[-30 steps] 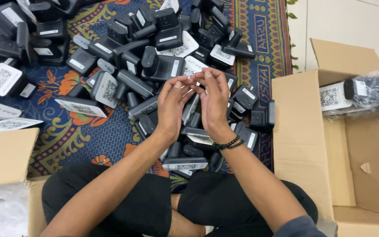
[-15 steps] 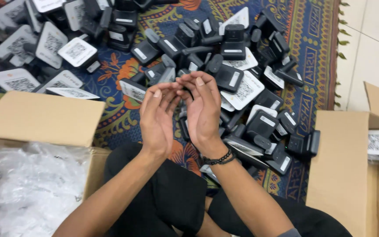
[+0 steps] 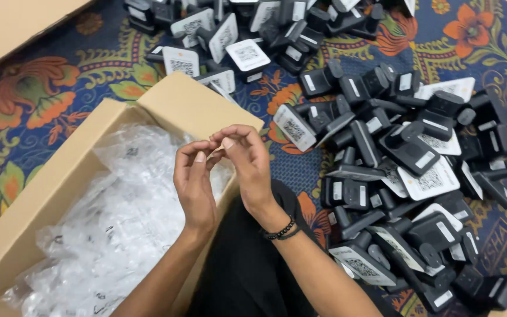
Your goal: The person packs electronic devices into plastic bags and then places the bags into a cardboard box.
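left hand (image 3: pixel 193 186) and right hand (image 3: pixel 247 161) raised together, fingertips pinched against each other on something too small to make out. directly beneath and left of them, an open cardboard box (image 3: pixel 60 194) filled with crumpled clear plastic bags (image 3: pixel 118 217). right of the right hand, a heap of black devices (image 3: pixel 406 176) on the patterned carpet (image 3: pixel 42 100).

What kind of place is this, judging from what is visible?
Probably a room floor used as a makeshift packing spot: a patterned floral carpet, a heap of small black devices, and a cardboard box full of clear plastic bags.
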